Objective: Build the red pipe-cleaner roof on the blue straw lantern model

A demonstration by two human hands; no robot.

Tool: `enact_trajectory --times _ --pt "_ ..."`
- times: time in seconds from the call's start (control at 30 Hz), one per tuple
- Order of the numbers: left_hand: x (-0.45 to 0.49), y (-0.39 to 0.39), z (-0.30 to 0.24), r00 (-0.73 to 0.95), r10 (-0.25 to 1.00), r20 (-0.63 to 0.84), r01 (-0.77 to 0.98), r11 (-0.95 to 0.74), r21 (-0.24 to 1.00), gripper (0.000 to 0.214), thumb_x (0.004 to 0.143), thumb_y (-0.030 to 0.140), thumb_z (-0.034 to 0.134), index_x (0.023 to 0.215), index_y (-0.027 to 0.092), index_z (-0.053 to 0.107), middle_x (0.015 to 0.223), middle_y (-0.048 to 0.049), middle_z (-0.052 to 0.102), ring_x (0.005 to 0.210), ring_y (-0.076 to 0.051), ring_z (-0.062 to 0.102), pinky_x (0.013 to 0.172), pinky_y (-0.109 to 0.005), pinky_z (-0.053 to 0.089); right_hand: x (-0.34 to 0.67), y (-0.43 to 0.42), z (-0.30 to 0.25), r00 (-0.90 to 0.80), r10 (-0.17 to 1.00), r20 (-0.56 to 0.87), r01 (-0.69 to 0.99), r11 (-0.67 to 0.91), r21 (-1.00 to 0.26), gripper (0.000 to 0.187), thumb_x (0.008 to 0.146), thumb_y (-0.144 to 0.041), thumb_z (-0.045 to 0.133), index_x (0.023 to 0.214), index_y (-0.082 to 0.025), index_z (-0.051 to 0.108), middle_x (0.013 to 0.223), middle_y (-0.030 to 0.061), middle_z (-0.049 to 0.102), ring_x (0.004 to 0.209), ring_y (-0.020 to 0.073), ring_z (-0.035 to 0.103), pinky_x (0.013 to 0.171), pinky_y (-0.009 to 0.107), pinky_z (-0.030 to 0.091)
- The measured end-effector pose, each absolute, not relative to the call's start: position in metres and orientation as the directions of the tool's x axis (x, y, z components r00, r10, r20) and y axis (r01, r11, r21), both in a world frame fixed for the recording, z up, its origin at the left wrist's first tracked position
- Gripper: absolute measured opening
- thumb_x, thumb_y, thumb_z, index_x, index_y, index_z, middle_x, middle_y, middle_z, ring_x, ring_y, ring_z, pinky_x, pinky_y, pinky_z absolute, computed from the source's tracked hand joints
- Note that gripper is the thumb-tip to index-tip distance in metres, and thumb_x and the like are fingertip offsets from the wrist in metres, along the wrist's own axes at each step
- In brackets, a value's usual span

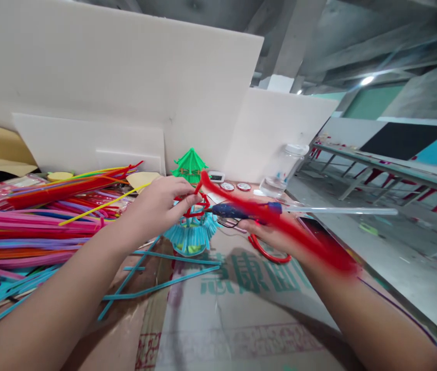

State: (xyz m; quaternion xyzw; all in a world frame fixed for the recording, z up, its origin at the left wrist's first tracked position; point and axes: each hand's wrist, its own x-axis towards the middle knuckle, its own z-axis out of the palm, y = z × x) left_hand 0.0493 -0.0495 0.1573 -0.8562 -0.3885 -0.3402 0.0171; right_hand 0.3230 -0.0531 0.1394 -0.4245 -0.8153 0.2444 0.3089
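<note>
My left hand [164,203] is closed in a pinch on a red pipe cleaner [230,195], whose long end sweeps blurred to the right over my right forearm. At my left fingertips is a small red frame [197,208] of bent pipe cleaners, above a pleated light-blue skirt-like piece [191,234]. My right hand [263,232] grips a blue glue gun [237,210], a clear glue stick [342,210] jutting from its back. The gun's nozzle points left at the red frame. Just behind stands a green pavilion-like roof [191,164].
Bundles of coloured pipe cleaners [36,221] lie to the left. Loose blue strips [160,288] cross the table in front. A clear plastic jar [284,170] stands at the back right, a dark phone [324,237] nearer. White boards [125,77] wall the back; red scissor handles [268,252] lie under my right hand.
</note>
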Motion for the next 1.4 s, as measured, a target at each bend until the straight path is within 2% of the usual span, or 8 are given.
enact_trajectory --times 0.1,0.23,0.37,0.47,0.63,0.9,1.27,1.4 --pt "0.049 -0.050 0.159 0.461 0.670 0.582 0.688 -0.684 0.242 0.029 0.096 0.031 0.051 0.076 0.017 0.067 0.073 -0.0017 0.065 0.071 -0.017 0.057 0.066 -0.029 0.036 0.321 -0.054 0.140 -0.427 0.858 0.284 0.516 0.490 -0.703 0.034 0.083 -0.048 0.068 0.107 -0.024 0.074 0.103 0.0057 0.076 0.097 0.0287 0.070 0.083 0.037 0.058" --pt "0.049 -0.050 0.159 0.428 0.675 0.601 0.659 -0.688 0.303 0.023 0.094 0.028 0.052 0.083 0.018 0.069 0.077 -0.0009 0.067 0.074 -0.016 0.059 0.068 -0.028 0.037 0.316 -0.058 0.144 -0.411 0.867 0.282 0.455 0.463 -0.761 0.030 0.082 -0.045 0.069 0.103 -0.025 0.075 0.102 0.0049 0.076 0.095 0.0290 0.071 0.080 0.038 0.059" --pt "0.049 -0.049 0.157 0.443 0.659 0.608 0.661 -0.698 0.275 0.027 0.094 0.029 0.052 0.075 0.018 0.067 0.072 -0.0005 0.066 0.069 -0.016 0.057 0.065 -0.029 0.036 0.313 -0.060 0.145 -0.393 0.874 0.287 0.517 0.468 -0.717 0.025 0.079 -0.042 0.071 0.095 -0.024 0.074 0.091 0.0046 0.076 0.088 0.0272 0.070 0.074 0.035 0.058" --pt "0.049 -0.049 0.156 0.431 0.659 0.616 0.647 -0.702 0.298 0.025 0.094 0.029 0.053 0.078 0.018 0.069 0.076 -0.0014 0.069 0.073 -0.016 0.059 0.067 -0.029 0.037 0.313 -0.060 0.145 -0.359 0.878 0.316 0.552 0.473 -0.687 0.024 0.077 -0.041 0.073 0.093 -0.023 0.073 0.086 0.0038 0.075 0.082 0.0258 0.068 0.069 0.033 0.056" --pt "0.049 -0.051 0.157 0.428 0.677 0.598 0.647 -0.692 0.321 0.025 0.094 0.030 0.052 0.082 0.018 0.071 0.077 -0.0016 0.069 0.076 -0.017 0.060 0.067 -0.028 0.038 0.314 -0.061 0.147 -0.387 0.848 0.363 0.563 0.528 -0.635 0.024 0.078 -0.038 0.073 0.097 -0.024 0.072 0.100 0.0038 0.074 0.093 0.0262 0.067 0.077 0.034 0.055" --pt "0.049 -0.050 0.157 0.407 0.678 0.612 0.652 -0.685 0.324 0.027 0.093 0.033 0.052 0.084 0.019 0.073 0.080 -0.0016 0.073 0.077 -0.018 0.063 0.068 -0.028 0.040 0.315 -0.061 0.144 -0.375 0.865 0.332 0.566 0.498 -0.657 0.026 0.079 -0.039 0.072 0.101 -0.025 0.073 0.085 0.0047 0.074 0.090 0.0283 0.069 0.073 0.036 0.055" --pt "0.048 -0.049 0.156 0.416 0.691 0.591 0.654 -0.679 0.334 0.026 0.093 0.032 0.052 0.086 0.019 0.074 0.081 -0.0017 0.073 0.077 -0.018 0.062 0.068 -0.028 0.038 0.311 -0.065 0.146 -0.369 0.873 0.318 0.537 0.480 -0.694 0.024 0.081 -0.040 0.070 0.100 -0.026 0.074 0.082 0.0046 0.074 0.090 0.0295 0.069 0.073 0.038 0.055" --pt "0.049 -0.050 0.157 0.424 0.697 0.578 0.663 -0.674 0.326 0.027 0.093 0.031 0.051 0.084 0.018 0.074 0.076 -0.0019 0.070 0.073 -0.017 0.060 0.065 -0.028 0.036 0.314 -0.065 0.148 -0.372 0.865 0.337 0.580 0.500 -0.643 0.025 0.079 -0.043 0.072 0.097 -0.026 0.074 0.081 0.0044 0.073 0.090 0.0295 0.068 0.074 0.037 0.055"
